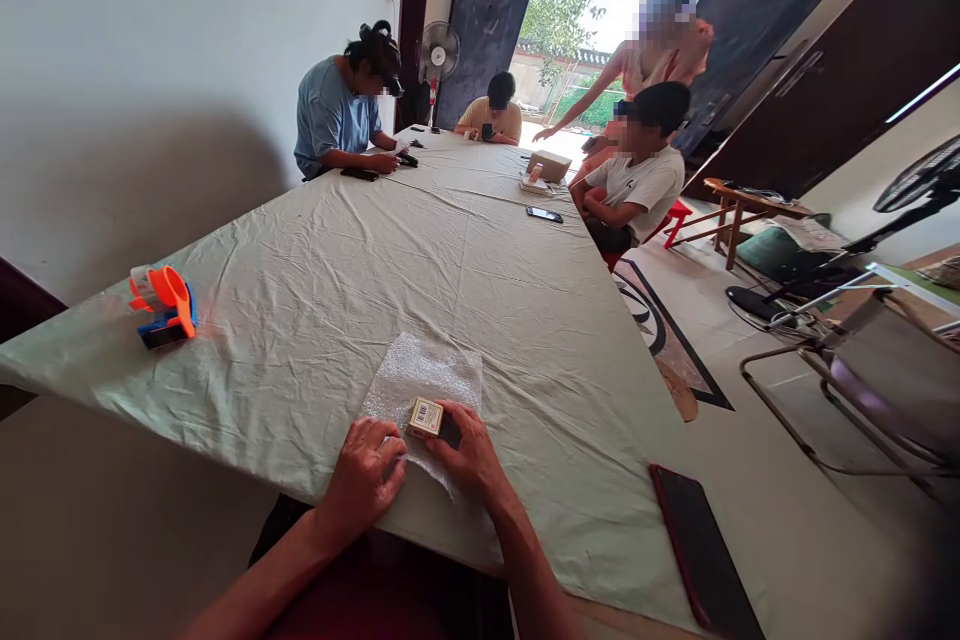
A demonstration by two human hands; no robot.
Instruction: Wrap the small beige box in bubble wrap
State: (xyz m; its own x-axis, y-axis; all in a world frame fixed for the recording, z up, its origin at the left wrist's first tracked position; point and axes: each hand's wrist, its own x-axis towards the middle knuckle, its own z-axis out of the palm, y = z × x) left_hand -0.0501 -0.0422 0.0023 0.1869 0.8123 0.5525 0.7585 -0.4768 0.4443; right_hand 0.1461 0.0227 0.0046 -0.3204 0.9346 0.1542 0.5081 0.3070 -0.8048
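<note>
- The small box (425, 418) sits over the nearer half of the bubble wrap sheet (424, 365), the landmark here; whether it rests flat on the sheet or is raised a little, I cannot tell.
- The right hand (469, 452), at the sheet's right near side, pinches the box between thumb and fingers at its right end.
- The left hand (364, 468) is at the sheet's left near corner, fingers curled and thumb drawn in; whether they grip the sheet's edge, I cannot tell.
- The box looks like light printed card, probably stiff along its edges but easy to dent on broad faces; its contents are hidden, so fragility is uncertain.
- Opposite sides near the corners seem the best hold, with light pressure.
- The sheet looks thin, limp and probably slippery; its edge or a corner should give the surest grip.
</note>
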